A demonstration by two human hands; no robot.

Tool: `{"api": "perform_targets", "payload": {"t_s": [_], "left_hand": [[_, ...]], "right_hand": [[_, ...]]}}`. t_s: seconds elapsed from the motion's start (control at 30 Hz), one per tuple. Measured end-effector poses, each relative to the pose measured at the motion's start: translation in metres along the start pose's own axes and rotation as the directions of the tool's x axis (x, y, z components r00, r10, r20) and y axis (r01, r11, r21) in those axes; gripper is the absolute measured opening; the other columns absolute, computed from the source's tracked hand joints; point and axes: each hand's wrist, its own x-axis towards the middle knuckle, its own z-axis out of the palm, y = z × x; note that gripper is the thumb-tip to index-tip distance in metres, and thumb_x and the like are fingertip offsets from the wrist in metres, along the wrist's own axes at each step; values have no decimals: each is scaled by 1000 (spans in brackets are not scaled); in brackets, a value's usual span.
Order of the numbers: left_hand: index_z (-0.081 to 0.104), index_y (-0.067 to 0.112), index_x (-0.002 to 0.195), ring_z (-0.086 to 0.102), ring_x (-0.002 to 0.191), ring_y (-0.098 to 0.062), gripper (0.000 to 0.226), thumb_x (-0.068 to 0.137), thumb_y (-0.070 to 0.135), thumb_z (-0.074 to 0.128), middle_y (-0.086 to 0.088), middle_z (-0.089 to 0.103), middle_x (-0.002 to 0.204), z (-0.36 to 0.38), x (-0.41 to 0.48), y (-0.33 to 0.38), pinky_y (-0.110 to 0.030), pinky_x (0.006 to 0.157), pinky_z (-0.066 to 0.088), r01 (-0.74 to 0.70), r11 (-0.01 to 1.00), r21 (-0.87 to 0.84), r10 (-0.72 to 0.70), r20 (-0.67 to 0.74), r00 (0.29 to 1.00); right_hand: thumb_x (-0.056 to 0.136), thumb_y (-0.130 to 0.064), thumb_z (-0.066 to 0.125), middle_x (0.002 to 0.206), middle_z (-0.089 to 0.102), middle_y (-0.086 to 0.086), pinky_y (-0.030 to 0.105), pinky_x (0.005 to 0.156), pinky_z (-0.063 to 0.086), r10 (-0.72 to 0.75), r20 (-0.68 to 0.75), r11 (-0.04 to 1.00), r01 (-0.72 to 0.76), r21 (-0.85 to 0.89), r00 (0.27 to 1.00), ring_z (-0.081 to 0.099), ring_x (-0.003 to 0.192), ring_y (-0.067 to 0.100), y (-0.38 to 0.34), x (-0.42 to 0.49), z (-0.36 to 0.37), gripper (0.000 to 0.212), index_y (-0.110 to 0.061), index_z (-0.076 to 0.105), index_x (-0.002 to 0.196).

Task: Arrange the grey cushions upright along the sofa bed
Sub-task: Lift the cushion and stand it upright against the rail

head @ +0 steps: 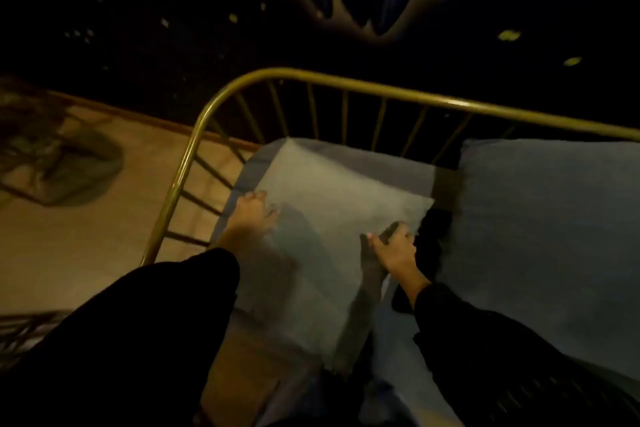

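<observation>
A square grey cushion [332, 215] stands tilted in the corner of the sofa bed, one corner pointing toward the brass rail [381, 88]. My left hand [251, 215] grips its left edge. My right hand [393, 248] holds its right edge near the lower right corner. A second, larger grey cushion [540, 229] leans against the rail to the right, a dark gap between the two. Both my sleeves are black.
The brass frame curves down at the left end [180, 177], with thin spindles below the rail. Beyond it lies a tan wooden floor [104, 253]. A dark wall with pale shapes rises behind the sofa bed. The picture is dim and slightly blurred.
</observation>
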Motion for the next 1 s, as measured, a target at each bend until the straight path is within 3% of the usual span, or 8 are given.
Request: {"api": "perform_targets", "payload": {"t_s": [0.07,0.13,0.2,0.4,0.5,0.63,0.83,1.0], "left_hand": [[61,-6,125,60,110,-55,51,93,33,54,-34,60,122,10,11,-11,-57,93,52,-16,998,-53,12,-83,996],[50,2,137,52,126,-48,55,96,38,56,-26,53,138,15,17,-19,-55,105,45,140,982,-128,-129,87,988],[32,11,151,43,136,-44,78,91,55,57,-21,43,150,26,34,-32,-56,111,40,279,938,-206,-231,230,945],[12,38,155,24,149,-42,132,46,91,62,-9,22,164,35,72,-51,-62,118,27,389,832,-395,-269,326,906],[11,41,154,21,149,-44,124,53,83,71,-12,16,164,32,70,-49,-63,118,24,431,820,-377,-308,343,887],[17,34,154,21,147,-44,115,63,70,77,-17,17,161,29,50,-36,-63,118,23,411,818,-404,-337,244,910],[18,30,153,23,147,-43,112,66,67,78,-18,21,161,42,5,-44,-57,119,25,457,771,-443,-409,206,889],[13,34,156,18,149,-44,113,69,56,81,-17,13,163,57,-22,-67,-58,120,25,483,728,-487,-340,355,871]], "right_hand": [[82,-48,67,152,24,29,48,116,26,78,-14,994,-77,83,997,26,140,47,5,3,18,99,-7,11,152],[78,-47,72,156,21,24,46,117,25,120,-24,974,-113,196,992,24,142,44,15,0,35,106,-15,4,154],[74,-47,76,157,25,19,45,117,27,148,-50,951,-128,281,988,28,143,39,24,2,48,113,-22,-1,155],[71,-28,83,155,32,6,36,110,35,161,-115,851,-78,520,980,40,138,26,35,9,58,117,-24,0,154],[72,-19,83,155,31,5,34,106,37,142,-113,813,-50,580,983,40,136,23,36,9,59,116,-25,1,154],[73,-21,82,155,30,4,42,111,37,114,-101,800,-31,600,988,39,137,25,35,-6,56,115,-29,-1,153],[68,-31,84,155,29,8,49,114,34,107,-105,866,-41,498,989,36,139,30,50,-28,47,120,-34,0,153],[68,-37,83,157,26,8,51,115,32,138,-66,898,-97,429,988,32,141,33,69,-40,56,120,-35,0,153]]}}
